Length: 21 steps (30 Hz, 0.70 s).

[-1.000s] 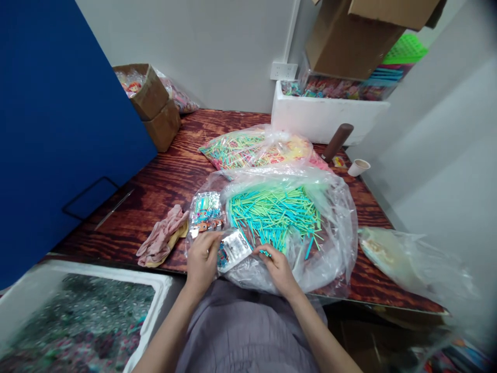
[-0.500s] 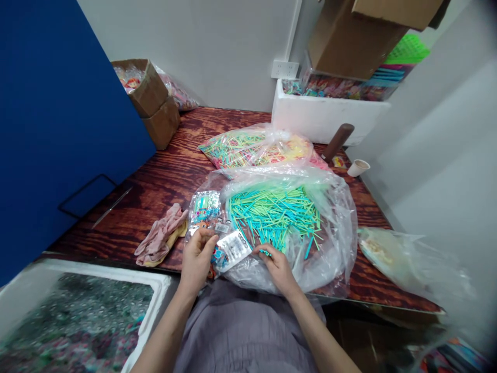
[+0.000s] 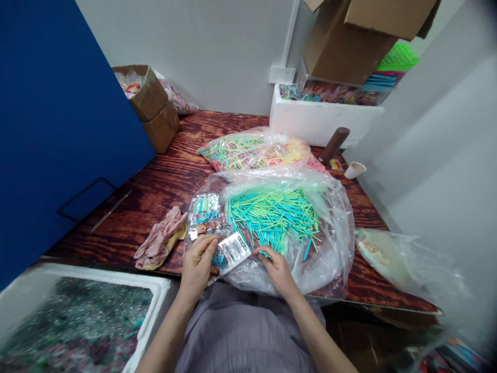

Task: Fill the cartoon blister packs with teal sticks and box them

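My left hand (image 3: 197, 264) is closed on a small clear packet (image 3: 232, 252) with a printed card inside, at the table's near edge. My right hand (image 3: 276, 268) pinches a few teal sticks (image 3: 265, 254) at the edge of a big open plastic bag (image 3: 330, 228) that holds a heap of green and teal sticks (image 3: 274, 216). A pile of filled small packets (image 3: 205, 212) lies just beyond my left hand.
A pink cloth (image 3: 160, 240) lies left of the packets. Farther back lies a bag of mixed coloured sticks (image 3: 256, 149), a white foam box (image 3: 322, 120), a brown cylinder (image 3: 334, 145) and a paper cup (image 3: 354, 169). Cardboard boxes (image 3: 155, 106) stand back left. A foam tub (image 3: 77, 316) sits at my lower left.
My left hand has shifted the small packet slightly at the table edge. My right hand stays at the near edge of the sticks.
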{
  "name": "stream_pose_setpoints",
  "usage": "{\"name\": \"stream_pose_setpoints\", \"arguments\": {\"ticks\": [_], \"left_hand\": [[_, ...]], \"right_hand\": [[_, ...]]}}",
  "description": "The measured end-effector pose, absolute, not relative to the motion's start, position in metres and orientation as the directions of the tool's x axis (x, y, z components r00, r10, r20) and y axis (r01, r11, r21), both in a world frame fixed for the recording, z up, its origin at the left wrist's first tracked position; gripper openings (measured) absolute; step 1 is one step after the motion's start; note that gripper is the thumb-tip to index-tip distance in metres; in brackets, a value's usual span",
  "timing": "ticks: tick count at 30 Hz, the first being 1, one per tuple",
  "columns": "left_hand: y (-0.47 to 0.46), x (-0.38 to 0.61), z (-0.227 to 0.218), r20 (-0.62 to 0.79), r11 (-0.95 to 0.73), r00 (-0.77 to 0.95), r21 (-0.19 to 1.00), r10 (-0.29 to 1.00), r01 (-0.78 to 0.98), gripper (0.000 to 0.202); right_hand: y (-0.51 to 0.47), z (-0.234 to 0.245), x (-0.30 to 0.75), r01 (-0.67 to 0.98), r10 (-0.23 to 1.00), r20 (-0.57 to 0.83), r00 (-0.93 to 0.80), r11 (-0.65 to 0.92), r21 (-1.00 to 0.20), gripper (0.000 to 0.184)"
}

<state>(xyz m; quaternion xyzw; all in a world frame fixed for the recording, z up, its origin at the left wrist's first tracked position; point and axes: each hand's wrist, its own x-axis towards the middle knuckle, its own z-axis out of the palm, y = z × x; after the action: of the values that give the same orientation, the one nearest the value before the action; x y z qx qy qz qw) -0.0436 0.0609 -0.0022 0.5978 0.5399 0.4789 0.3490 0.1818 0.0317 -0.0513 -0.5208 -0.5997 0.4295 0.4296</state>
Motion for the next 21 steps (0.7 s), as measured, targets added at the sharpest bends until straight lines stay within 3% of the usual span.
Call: {"name": "stream_pose_setpoints", "arguments": {"ticks": [9,11,13,16,18,21], "left_hand": [[0.053,-0.042,-0.003,0.18,-0.173,0.001,0.948,0.984,0.268,0.022],[0.049,-0.037,-0.003,0.149,-0.153,0.034,0.959,0.988,0.238,0.024],[0.044,-0.031,-0.003,0.106,-0.12,0.081,0.972,0.991,0.203,0.026],[0.038,-0.02,-0.002,0.058,-0.081,0.153,0.985,0.987,0.153,0.028],[0.035,-0.013,-0.002,0.016,-0.039,0.197,0.993,0.98,0.113,0.03],[0.032,-0.007,0.0,-0.046,0.033,0.231,0.998,0.972,0.061,0.034]], "right_hand": [[0.031,-0.048,0.179,0.195,0.999,-0.003,-0.042,0.006,-0.981,0.017],[0.035,-0.038,0.178,0.073,0.999,-0.039,0.035,-0.041,-0.997,0.016],[0.043,-0.019,0.175,-0.17,0.989,-0.066,0.129,-0.043,-0.985,0.017],[0.058,0.023,0.169,-0.541,0.991,-0.059,0.12,0.015,-0.841,0.018],[0.066,0.049,0.165,-0.605,0.994,-0.029,0.107,0.042,-0.795,0.02],[0.068,0.066,0.159,-0.558,0.997,-0.035,0.067,0.009,-0.83,0.024]]}}
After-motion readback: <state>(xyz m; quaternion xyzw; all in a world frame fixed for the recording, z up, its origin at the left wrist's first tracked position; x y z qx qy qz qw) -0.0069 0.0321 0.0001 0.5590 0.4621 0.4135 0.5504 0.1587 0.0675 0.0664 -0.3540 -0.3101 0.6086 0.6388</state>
